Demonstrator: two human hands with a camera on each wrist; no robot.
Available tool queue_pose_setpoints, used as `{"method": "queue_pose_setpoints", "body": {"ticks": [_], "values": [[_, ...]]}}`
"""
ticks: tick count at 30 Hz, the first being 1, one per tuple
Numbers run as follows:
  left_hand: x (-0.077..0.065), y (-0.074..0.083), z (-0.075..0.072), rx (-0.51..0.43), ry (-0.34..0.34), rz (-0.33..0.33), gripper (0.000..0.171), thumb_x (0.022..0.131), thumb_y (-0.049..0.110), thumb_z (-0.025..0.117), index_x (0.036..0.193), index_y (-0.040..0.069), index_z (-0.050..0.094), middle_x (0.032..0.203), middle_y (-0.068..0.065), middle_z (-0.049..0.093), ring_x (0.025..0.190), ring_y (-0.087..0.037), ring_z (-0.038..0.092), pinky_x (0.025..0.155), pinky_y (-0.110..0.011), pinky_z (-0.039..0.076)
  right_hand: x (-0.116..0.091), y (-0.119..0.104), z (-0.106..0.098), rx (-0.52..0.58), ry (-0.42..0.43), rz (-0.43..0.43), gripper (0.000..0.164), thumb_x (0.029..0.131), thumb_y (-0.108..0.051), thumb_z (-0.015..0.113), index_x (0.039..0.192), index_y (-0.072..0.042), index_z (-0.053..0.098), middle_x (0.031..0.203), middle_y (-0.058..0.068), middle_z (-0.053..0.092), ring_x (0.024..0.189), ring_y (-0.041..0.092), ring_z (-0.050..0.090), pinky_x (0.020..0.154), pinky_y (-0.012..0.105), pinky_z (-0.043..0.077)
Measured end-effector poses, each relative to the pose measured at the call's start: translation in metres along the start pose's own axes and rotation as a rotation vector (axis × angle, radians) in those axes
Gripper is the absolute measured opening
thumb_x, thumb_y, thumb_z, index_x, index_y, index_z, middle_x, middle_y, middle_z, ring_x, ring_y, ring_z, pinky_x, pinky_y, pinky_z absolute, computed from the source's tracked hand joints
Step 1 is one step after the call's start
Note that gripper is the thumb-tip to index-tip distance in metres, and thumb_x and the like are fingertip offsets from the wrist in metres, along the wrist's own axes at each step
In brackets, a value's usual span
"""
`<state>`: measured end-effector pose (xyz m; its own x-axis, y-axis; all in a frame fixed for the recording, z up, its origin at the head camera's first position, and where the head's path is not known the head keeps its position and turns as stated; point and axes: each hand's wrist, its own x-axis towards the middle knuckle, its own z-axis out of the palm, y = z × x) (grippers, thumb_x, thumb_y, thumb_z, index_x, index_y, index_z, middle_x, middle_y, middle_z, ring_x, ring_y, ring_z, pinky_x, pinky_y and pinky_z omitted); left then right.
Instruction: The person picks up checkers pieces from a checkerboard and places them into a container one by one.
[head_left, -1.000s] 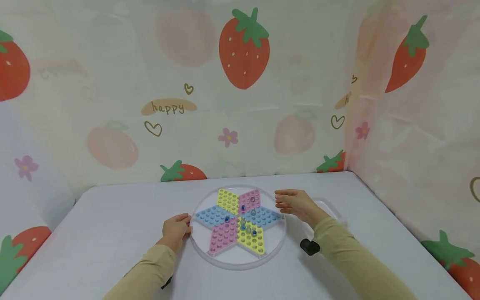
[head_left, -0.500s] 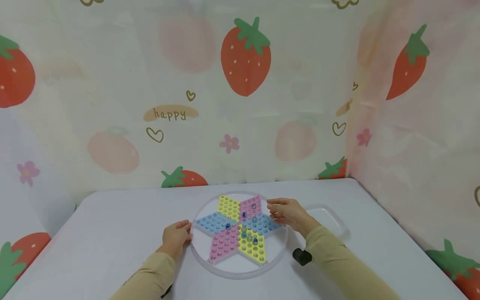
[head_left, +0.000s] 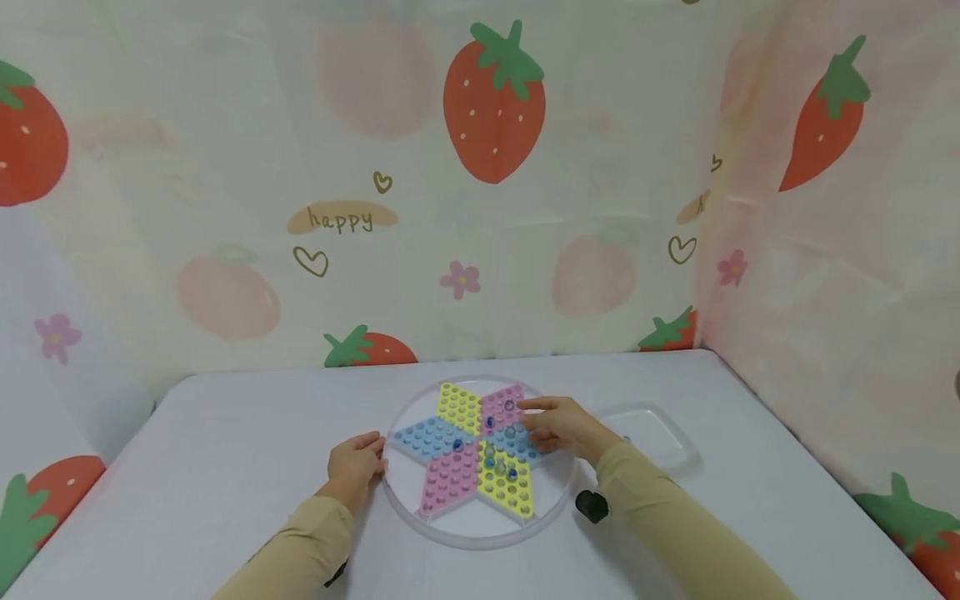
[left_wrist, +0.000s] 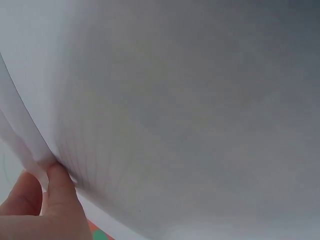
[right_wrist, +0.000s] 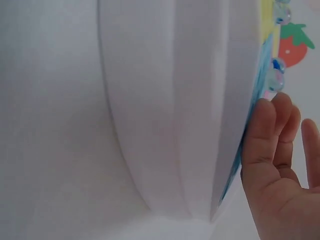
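Observation:
A round white Chinese checkers board (head_left: pixel 450 529) lies on the table, its star in yellow, pink and blue points. Several glass marbles sit in it, including a dark blue marble (head_left: pixel 457 445) left of centre, a clear marble (head_left: pixel 509 405) on the far pink point and a cluster on the near yellow point. At the left rim my left hand (head_left: pixel 352 468) holds the board's edge between thumb and finger. Over the right blue point hovers my right hand (head_left: pixel 562 427), fingers loosely extended, fingertips close to the marbles (right_wrist: pixel 275 79). Nothing shows between its fingers.
To the right stands a shallow clear tray (head_left: pixel 678 425), partly behind the right forearm, with a small blue marble (head_left: pixel 627 439) near its left side. White cloth (head_left: pixel 225 467) covers the table. A strawberry-print curtain (head_left: pixel 420 275) hangs behind and along the right.
My right hand has moved left from beyond the rim to over the board's right side. Its shift uncovers more of the tray. The left hand stays at the rim.

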<state>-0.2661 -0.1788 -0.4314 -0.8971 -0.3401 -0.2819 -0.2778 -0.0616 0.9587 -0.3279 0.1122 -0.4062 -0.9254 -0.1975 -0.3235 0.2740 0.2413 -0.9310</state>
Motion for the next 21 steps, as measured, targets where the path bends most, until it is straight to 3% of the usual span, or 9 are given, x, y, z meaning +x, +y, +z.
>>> {"method": "queue_pose_setpoints", "body": {"ticks": [4, 8, 13, 21], "values": [[-0.003, 0.001, 0.001, 0.006, 0.01, 0.001, 0.054, 0.085, -0.022, 0.049, 0.138, -0.014, 0.041, 0.139, -0.029, 0.043, 0.127, -0.037, 0.045, 0.076, -0.02, 0.049, 0.005, 0.001, 0.002, -0.08, -0.012, 0.003, 0.041, 0.092, -0.007, 0.066, 0.132, -0.004, 0.06, 0.081, 0.008, 0.062, 0.064, 0.015, 0.055, 0.059, 0.026, 0.049], [-0.006, 0.003, 0.003, 0.002, 0.021, 0.001, 0.053, 0.086, -0.022, 0.049, 0.138, -0.014, 0.042, 0.139, -0.029, 0.044, 0.127, -0.036, 0.045, 0.072, -0.018, 0.048, 0.01, 0.003, 0.003, -0.182, -0.013, 0.007, 0.037, 0.09, -0.008, 0.068, 0.126, -0.005, 0.064, 0.069, 0.005, 0.058, 0.061, 0.014, 0.052, 0.057, 0.025, 0.048], [-0.006, 0.005, 0.003, 0.011, 0.024, -0.006, 0.052, 0.086, -0.021, 0.049, 0.138, -0.013, 0.043, 0.139, -0.029, 0.044, 0.126, -0.036, 0.045, 0.07, -0.018, 0.048, 0.014, 0.005, 0.007, -0.309, -0.009, -0.023, 0.032, 0.087, -0.011, 0.073, 0.119, -0.007, 0.07, 0.066, 0.002, 0.055, 0.059, 0.012, 0.049, 0.055, 0.023, 0.047], [-0.007, 0.005, 0.003, 0.03, 0.031, -0.002, 0.051, 0.086, -0.02, 0.049, 0.137, -0.013, 0.044, 0.138, -0.029, 0.045, 0.126, -0.036, 0.046, 0.075, -0.021, 0.049, 0.015, 0.003, 0.012, -0.382, 0.007, -0.012, 0.03, 0.086, -0.011, 0.074, 0.116, -0.009, 0.072, 0.066, 0.001, 0.054, 0.059, 0.011, 0.049, 0.053, 0.021, 0.045]]}}
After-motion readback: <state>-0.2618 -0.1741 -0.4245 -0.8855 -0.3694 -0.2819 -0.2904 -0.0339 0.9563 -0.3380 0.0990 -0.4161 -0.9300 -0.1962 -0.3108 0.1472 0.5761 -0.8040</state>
